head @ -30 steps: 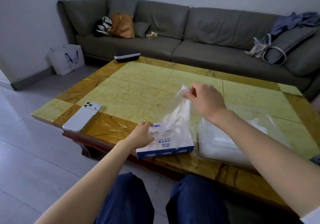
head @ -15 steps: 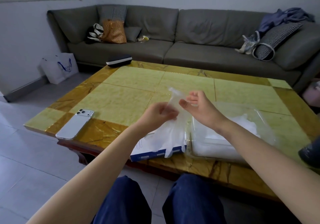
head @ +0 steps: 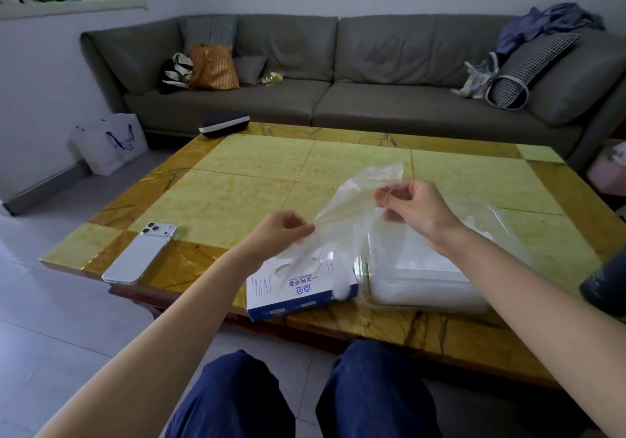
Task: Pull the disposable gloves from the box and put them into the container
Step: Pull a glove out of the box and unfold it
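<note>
A clear disposable glove (head: 352,207) is stretched in the air above the blue-and-white glove box (head: 298,290), its loose fingers trailing down over the box's right end. The left hand (head: 281,231), over the box, pinches the glove's lower part with curled fingertips. The right hand (head: 415,209), up and right of the box, pinches the cuff end between thumb and forefinger. Just right of the box stands a clear plastic container (head: 440,302) holding a white heap. Left of the box a white smartphone (head: 140,253) lies on the marble coffee table (head: 237,200). Beyond the box is a grey sofa (head: 372,98).

Soft, dim daylight; wide-angle bending at edges, slight blur.
</note>
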{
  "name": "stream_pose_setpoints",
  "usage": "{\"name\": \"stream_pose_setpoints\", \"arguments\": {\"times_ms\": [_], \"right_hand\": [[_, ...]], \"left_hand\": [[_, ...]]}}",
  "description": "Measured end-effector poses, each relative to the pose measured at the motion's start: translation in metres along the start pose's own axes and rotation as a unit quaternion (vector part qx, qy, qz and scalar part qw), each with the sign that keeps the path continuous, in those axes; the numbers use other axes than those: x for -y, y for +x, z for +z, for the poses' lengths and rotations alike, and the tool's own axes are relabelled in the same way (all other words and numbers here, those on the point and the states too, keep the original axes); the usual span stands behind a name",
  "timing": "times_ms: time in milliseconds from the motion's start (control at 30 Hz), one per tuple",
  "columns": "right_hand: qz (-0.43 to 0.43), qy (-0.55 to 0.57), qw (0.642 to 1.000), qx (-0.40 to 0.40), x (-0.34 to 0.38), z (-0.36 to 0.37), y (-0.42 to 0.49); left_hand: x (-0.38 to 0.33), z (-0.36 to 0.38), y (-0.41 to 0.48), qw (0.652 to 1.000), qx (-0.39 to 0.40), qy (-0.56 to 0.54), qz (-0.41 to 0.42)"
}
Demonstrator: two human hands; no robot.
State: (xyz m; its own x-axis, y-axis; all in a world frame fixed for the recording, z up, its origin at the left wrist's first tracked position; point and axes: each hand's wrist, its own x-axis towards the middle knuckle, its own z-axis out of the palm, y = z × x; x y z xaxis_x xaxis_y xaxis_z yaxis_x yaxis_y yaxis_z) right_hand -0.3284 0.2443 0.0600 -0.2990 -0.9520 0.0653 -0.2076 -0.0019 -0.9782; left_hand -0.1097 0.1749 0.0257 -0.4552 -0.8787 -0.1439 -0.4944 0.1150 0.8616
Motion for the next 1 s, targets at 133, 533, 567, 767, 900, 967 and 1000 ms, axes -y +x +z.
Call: {"name": "stream_pose_setpoints", "arguments": {"times_ms": [133, 533, 567, 767, 900, 967, 1000], "right_hand": [[-0.032, -0.106, 0.993, 0.033, 0.004, -0.018, 0.001], [-0.001, -0.349, 0.925, 0.152, 0.011, -0.062, -0.006], [0.012, -0.349, 0.925, 0.146, 0.006, -0.065, -0.007], [0.011, -0.3, 0.953, -0.036, -0.021, -0.089, 0.008], [-0.064, -0.309, 0.932, -0.179, -0.009, -0.112, 0.013], [-0.137, -0.322, 0.907, -0.233, -0.001, -0.123, 0.012], [-0.171, -0.329, 0.893, -0.256, 0.002, -0.127, 0.012]], "left_hand": [[-0.024, -0.002, 0.013, 0.999, -0.034, 0.005, 0.012], [-0.114, 0.052, 0.043, 0.936, 0.107, 0.247, 0.228], [-0.118, 0.057, 0.046, 0.938, 0.103, 0.241, 0.227], [-0.138, 0.084, 0.065, 0.939, 0.06, 0.244, 0.236], [-0.153, 0.098, 0.073, 0.945, -0.011, 0.191, 0.266], [-0.161, 0.104, 0.074, 0.939, -0.063, 0.173, 0.29], [-0.166, 0.106, 0.074, 0.937, -0.09, 0.154, 0.302]]}}
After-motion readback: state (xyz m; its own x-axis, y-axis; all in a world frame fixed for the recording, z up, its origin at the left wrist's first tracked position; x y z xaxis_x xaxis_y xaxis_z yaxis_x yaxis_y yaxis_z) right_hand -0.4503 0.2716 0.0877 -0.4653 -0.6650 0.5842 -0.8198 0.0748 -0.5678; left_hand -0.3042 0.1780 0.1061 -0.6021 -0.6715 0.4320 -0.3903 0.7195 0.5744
